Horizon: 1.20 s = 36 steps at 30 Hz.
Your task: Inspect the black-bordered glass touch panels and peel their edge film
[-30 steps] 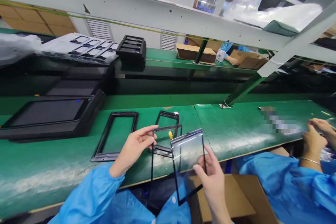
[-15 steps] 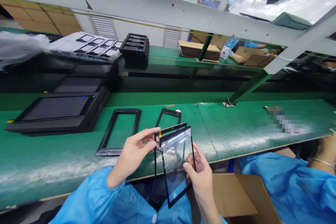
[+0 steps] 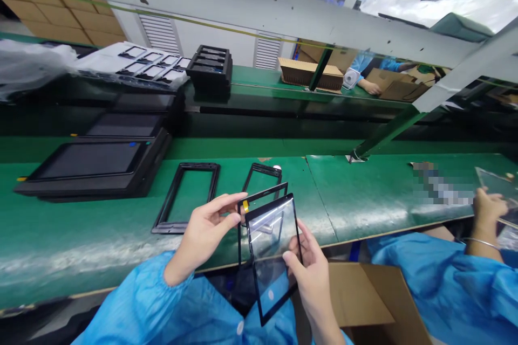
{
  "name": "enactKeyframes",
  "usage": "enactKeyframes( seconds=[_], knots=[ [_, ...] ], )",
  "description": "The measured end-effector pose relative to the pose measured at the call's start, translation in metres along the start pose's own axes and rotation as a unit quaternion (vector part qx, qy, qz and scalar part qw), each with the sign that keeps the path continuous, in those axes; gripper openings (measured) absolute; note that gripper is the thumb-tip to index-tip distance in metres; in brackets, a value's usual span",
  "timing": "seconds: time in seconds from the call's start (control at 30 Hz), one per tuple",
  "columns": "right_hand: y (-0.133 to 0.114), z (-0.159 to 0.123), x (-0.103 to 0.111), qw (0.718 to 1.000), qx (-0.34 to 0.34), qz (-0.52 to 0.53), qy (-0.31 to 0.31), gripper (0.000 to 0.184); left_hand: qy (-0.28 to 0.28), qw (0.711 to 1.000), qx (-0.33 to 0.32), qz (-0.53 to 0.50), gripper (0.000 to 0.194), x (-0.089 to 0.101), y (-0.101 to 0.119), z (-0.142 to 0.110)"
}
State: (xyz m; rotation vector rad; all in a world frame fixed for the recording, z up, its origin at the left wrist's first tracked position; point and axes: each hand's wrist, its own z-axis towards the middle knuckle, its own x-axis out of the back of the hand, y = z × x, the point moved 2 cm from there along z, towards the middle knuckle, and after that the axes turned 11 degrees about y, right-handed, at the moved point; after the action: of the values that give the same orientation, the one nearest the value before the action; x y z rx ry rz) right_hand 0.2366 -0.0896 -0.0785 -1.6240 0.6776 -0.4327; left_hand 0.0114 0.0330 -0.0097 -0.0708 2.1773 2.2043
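Two glass touch panels with black borders are held up over the bench's front edge, one overlapping the other. My left hand pinches the rear touch panel by its upper left edge, near a yellow tab. The front touch panel is clear and tilted, its surface catching bright reflections. My right hand grips that one by its right edge, thumb on the face and fingers behind. Behind the panels lies a black rectangular frame, partly covered. A larger black frame rests left of it.
Dark screens on black trays stand at left. Stacked black trays and a cardboard box sit on the back shelf. An open carton is below the edge. At right, a co-worker's hand holds a clear panel.
Both of my hands keep their holds, with the panels almost unmoved. The co-worker's hand at right has come further into view with a clear panel. The whole view has shifted slightly.
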Motion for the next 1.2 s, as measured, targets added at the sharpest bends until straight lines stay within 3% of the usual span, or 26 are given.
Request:
enactKeyframes(
  seconds=[0.23, 0.47, 0.7, 0.9, 1.1, 1.2],
  knots=[
    [-0.004, -0.004, 0.000, 1.000, 0.006, 0.013, 0.010, 0.072, -0.033, 0.999, -0.001, -0.014, 0.034, -0.001, 0.003, -0.007],
    [-0.005, -0.013, -0.004, 0.999, 0.016, -0.025, 0.034, 0.071, -0.044, 0.995, 0.068, -0.050, 0.048, -0.005, 0.000, -0.008],
    [-0.004, -0.015, -0.007, 0.999, -0.015, -0.034, 0.015, 0.074, -0.047, 0.984, 0.129, -0.111, 0.051, -0.006, -0.013, -0.007],
    [-0.007, -0.015, -0.009, 0.999, -0.020, -0.031, 0.016, 0.076, -0.048, 0.981, 0.144, -0.124, 0.054, -0.007, -0.020, -0.008],
    [0.000, -0.015, -0.007, 0.997, 0.014, -0.072, 0.014, 0.074, -0.034, 0.983, 0.139, -0.110, 0.056, -0.009, -0.020, -0.009],
    [-0.002, -0.013, -0.005, 0.984, 0.101, -0.149, 0.016, 0.064, -0.021, 0.988, 0.132, -0.079, 0.055, -0.009, -0.016, -0.009]
  ],
)
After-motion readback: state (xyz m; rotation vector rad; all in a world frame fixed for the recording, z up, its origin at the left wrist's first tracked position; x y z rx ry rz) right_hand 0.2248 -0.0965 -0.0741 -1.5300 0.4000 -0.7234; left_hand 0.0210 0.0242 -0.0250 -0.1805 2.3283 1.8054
